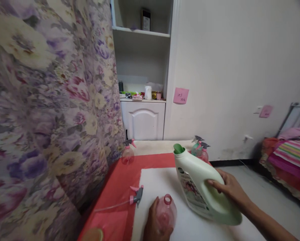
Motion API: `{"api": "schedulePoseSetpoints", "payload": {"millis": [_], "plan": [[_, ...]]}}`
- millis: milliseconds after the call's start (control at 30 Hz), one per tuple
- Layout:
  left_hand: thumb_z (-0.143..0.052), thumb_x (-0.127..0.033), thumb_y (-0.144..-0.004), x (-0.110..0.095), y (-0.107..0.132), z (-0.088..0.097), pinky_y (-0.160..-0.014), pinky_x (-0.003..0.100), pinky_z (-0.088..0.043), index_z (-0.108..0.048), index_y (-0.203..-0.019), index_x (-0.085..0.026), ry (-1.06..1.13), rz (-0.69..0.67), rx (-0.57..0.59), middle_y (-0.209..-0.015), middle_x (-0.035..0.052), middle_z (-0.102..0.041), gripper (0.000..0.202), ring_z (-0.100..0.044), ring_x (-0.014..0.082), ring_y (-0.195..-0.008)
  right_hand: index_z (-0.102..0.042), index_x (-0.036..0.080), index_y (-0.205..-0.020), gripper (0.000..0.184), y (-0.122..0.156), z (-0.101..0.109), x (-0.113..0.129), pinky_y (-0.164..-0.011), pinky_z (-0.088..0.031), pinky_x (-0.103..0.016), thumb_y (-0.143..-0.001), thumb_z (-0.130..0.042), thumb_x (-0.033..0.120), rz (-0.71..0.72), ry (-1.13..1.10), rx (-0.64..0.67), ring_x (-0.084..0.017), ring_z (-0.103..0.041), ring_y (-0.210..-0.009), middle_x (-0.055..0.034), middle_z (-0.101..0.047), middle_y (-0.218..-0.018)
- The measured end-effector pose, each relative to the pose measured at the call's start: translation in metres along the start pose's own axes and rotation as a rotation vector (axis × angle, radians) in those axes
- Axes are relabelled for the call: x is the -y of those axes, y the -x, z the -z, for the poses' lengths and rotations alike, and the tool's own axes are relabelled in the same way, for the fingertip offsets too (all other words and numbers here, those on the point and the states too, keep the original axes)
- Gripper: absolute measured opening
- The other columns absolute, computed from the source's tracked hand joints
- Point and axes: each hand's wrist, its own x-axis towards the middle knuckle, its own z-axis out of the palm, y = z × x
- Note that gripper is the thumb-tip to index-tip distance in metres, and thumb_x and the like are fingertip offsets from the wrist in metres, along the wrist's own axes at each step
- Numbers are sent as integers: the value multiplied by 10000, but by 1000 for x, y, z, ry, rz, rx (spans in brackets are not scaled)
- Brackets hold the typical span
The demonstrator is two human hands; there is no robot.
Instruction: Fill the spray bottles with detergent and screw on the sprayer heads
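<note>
My right hand point(229, 189) grips the handle of a large pale-green detergent jug point(202, 185), which is tilted with its open green spout up and to the left. My left hand point(153, 222) is wrapped round a small clear pink bottle point(166, 211) with an open neck, standing on a white cloth point(160, 180). A pink and grey spray head point(137, 195) with its long tube lies loose to the left of the bottle, half on the red tablecloth point(122, 187).
A pink spray bottle point(128, 152) stands at the table's far left corner; two more spray bottles point(200, 150) stand behind the jug. A floral curtain point(47, 110) hangs close on the left. A white cabinet point(143, 118) and shelves stand beyond, with bedding point(290, 157) at right.
</note>
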Motion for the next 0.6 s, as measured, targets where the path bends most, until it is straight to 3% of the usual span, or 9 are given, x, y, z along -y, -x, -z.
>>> {"api": "schedulePoseSetpoints", "payload": {"millis": [100,267,367,467,600], "plan": [[-603,-222,-641,-2,-2,-3,-1136,390,-350,-247,-1418,-196,39,-5,-4,-1474,135,-439,855,-389,320,-1381,-676,194,-883,344,17,22,8,-495,-414,-219,-738,-676,506,-34,4,126,-141,-532,-598,22,-618,-707],[-628,-179,-606,-11,-10,-14,-1136,391,-352,-267,-1419,-223,42,0,-34,-1494,114,-413,891,-369,324,-1385,-637,206,-821,316,35,44,18,-519,-444,-224,-745,-686,509,-29,54,170,-163,-568,-637,21,-613,-706],[-635,-132,-578,-17,-12,-16,-1162,411,-311,-267,-1428,-196,4,37,-14,-1496,138,-403,929,-334,327,-1402,-640,236,-1028,357,37,53,20,-729,-530,-279,-756,-704,458,65,96,189,-224,-648,-850,-24,-697,-948],[-631,-81,-542,-17,-10,-13,-1174,427,-284,-269,-1438,-197,2,37,0,-1506,149,-385,973,-322,324,-1410,-595,277,-1235,520,34,60,22,-927,-506,-360,-749,-730,401,165,148,230,-292,-624,-1096,-66,-669,-1222],[-655,-122,-584,-23,-9,2,-1169,460,-277,-323,-1418,-169,36,27,-23,-1486,160,-404,899,-340,328,-1399,-623,296,-1256,546,34,65,28,-948,-516,-400,-732,-748,381,196,200,303,-331,-627,-1129,-72,-671,-1264]]}}
